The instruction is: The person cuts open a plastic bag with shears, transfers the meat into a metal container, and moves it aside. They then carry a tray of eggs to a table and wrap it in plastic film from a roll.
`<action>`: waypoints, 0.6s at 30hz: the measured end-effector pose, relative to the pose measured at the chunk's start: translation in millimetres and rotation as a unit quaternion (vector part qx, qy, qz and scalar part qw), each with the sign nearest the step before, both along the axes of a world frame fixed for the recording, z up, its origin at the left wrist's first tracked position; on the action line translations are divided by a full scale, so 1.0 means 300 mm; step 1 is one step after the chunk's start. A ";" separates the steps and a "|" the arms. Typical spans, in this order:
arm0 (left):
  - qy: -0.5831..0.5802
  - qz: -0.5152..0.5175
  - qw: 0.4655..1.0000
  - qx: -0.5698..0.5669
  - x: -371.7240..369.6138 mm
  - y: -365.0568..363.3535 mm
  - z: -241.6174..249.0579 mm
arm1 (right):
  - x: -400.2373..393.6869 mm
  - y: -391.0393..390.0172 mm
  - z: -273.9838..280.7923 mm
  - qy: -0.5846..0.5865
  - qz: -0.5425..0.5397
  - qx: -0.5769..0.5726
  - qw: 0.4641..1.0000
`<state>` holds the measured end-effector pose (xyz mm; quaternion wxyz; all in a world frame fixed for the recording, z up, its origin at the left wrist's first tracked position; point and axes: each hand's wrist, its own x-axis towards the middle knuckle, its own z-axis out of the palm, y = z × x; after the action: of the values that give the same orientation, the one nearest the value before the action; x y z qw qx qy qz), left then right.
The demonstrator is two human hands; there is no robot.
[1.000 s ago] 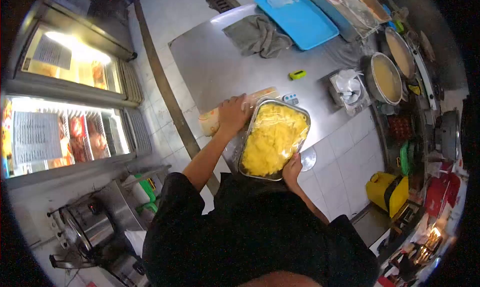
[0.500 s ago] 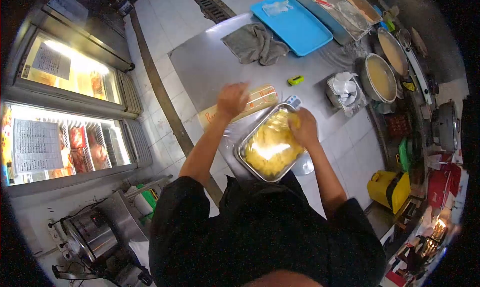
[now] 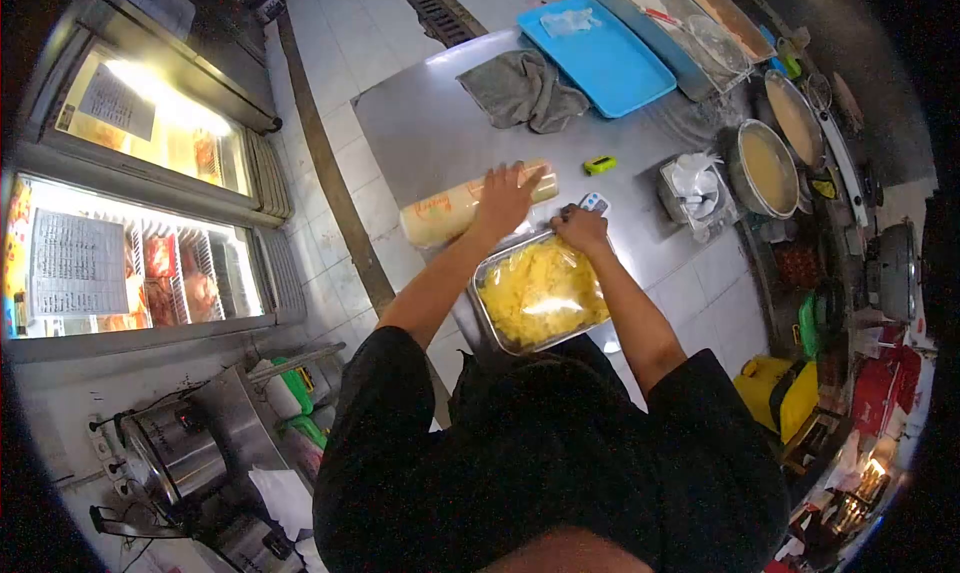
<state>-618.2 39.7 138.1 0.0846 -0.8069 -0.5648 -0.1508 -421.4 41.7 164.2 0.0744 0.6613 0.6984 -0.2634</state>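
The left hand [image 3: 508, 201] lies spread on the printed roll [image 3: 432, 215] on the counter [image 3: 412, 138]. The right hand [image 3: 583, 230] — curled, whether pinching film I cannot tell — meets the far edge of the film-covered tray [image 3: 486, 310], between roll and body.

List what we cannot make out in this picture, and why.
Head view:
Whether the right hand touches the metal tray: that hand hides the spot.
Film roll beneath the left hand: hand covers it.
Writing on the paper sheet on the fridge: too small.
Far end of the metal bin: cut off by the top edge.
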 end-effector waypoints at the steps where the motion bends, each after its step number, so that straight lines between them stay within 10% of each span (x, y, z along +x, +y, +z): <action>1: -0.009 0.002 1.000 -0.002 0.027 -0.016 0.047 | -0.018 0.005 0.005 -0.016 0.008 -0.010 1.000; 4: 0.099 0.013 0.994 -0.037 0.068 -0.001 0.161 | -0.052 0.049 -0.058 -0.072 0.025 -0.056 0.996; 8: 0.247 -0.283 0.913 0.160 0.044 0.119 -0.009 | -0.112 0.064 0.019 -0.099 0.025 -0.102 0.990; 11: 0.283 -0.313 0.896 -0.137 0.051 0.152 0.206 | -0.114 0.069 0.034 -0.091 -0.002 -0.092 0.992; 18: 0.262 -0.306 0.913 -0.071 0.176 0.235 0.031 | -0.113 0.069 -0.047 -0.079 -0.044 -0.025 0.996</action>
<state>-565.3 110.1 147.4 0.1214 -0.9546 -0.2574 0.0879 -455.3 62.4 150.0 0.1344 0.7078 0.6540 -0.2305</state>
